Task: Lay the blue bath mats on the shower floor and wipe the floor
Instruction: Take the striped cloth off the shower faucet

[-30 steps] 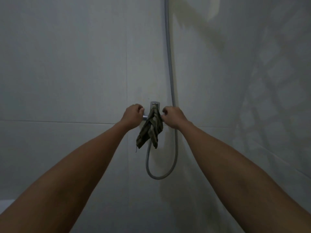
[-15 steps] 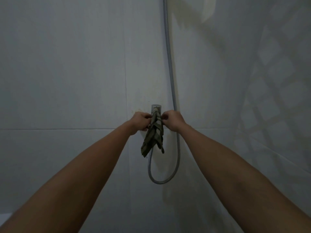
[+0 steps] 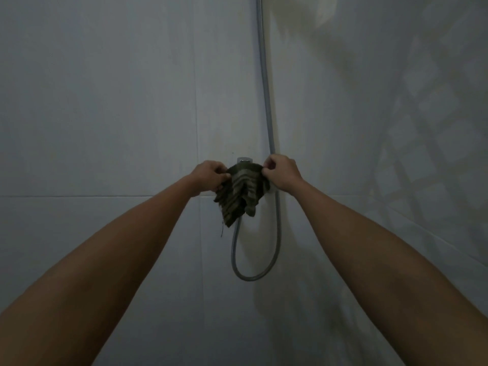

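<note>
A dark striped cloth (image 3: pixel 239 196) hangs over the chrome shower tap (image 3: pixel 244 160) on the tiled wall. My left hand (image 3: pixel 210 177) pinches the cloth's left upper edge and my right hand (image 3: pixel 281 173) pinches its right upper edge, stretching the top edge wide across the tap. The cloth's lower part droops in folds with a loose thread below. No blue bath mat and no shower floor are in view.
A grey shower hose (image 3: pixel 266 101) runs down the wall corner and loops below the tap (image 3: pixel 253 276). Pale wall tiles surround it, with a lattice shadow on the right wall (image 3: pixel 422 128).
My hands have moved apart, spreading the bunched cloth wide over the tap. The view has shifted slightly upward.
</note>
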